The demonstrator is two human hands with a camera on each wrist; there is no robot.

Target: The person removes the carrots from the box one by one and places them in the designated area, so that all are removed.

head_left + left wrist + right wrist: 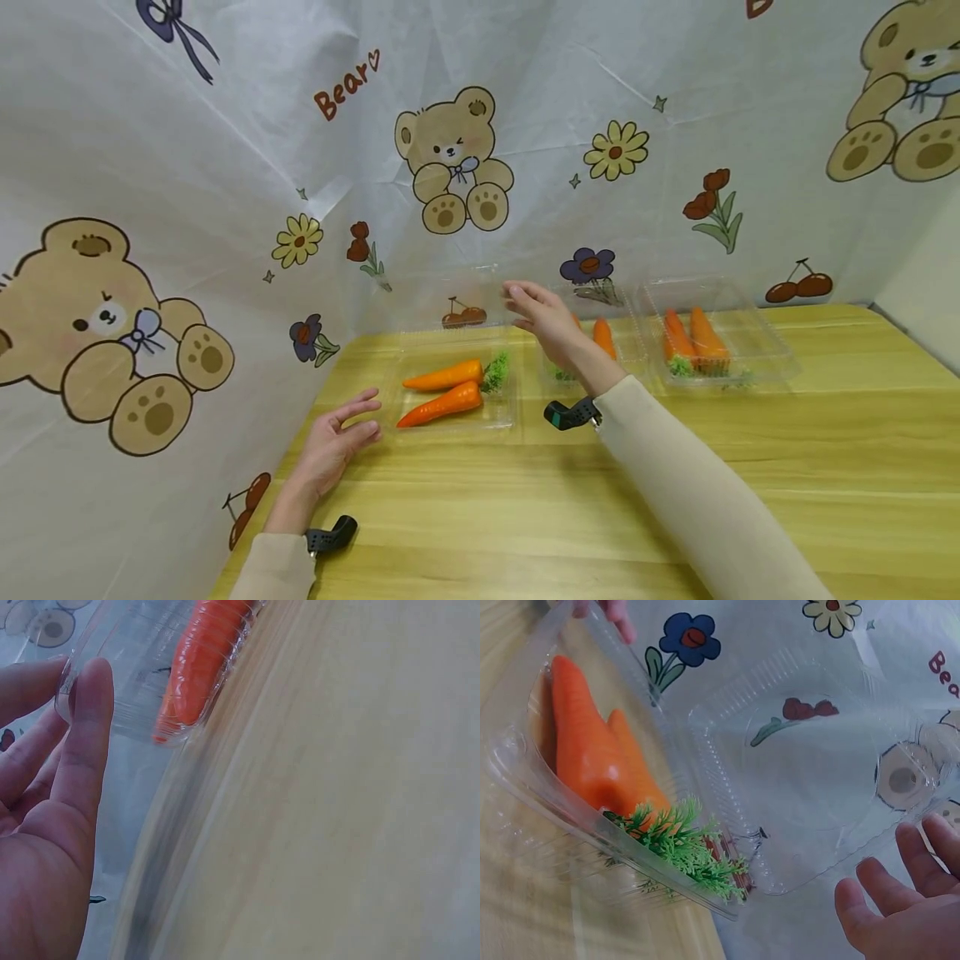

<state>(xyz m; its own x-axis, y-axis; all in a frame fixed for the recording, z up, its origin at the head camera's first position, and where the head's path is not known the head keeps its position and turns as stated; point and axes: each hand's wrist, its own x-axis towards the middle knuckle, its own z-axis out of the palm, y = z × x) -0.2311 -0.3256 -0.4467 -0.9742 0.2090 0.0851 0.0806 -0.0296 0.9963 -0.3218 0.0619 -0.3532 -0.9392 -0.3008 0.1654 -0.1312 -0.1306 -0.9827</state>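
A clear plastic clamshell box (pixel 459 427) lies with its lid (pixel 817 780) raised at the back. Inside are two orange carrots (pixel 442 406) with green leafy tops (pixel 496 372). My left hand (pixel 333 446) is at the box's left side; in the left wrist view its thumb (pixel 91 697) and forefinger pinch the clear rim. Over at the lid's right edge, my right hand (pixel 551 321) has its fingers extended and spread, with the fingertips (pixel 909 838) right by that edge and nothing gripped.
To the right, a second clear box with carrots (pixel 603 337) is partly hidden behind my right forearm. Farther right is another clear box (pixel 772 354) holding two carrots (pixel 707 335). A bear-printed cloth (pixel 540 75) hangs behind and left of the wooden table (pixel 480 517).
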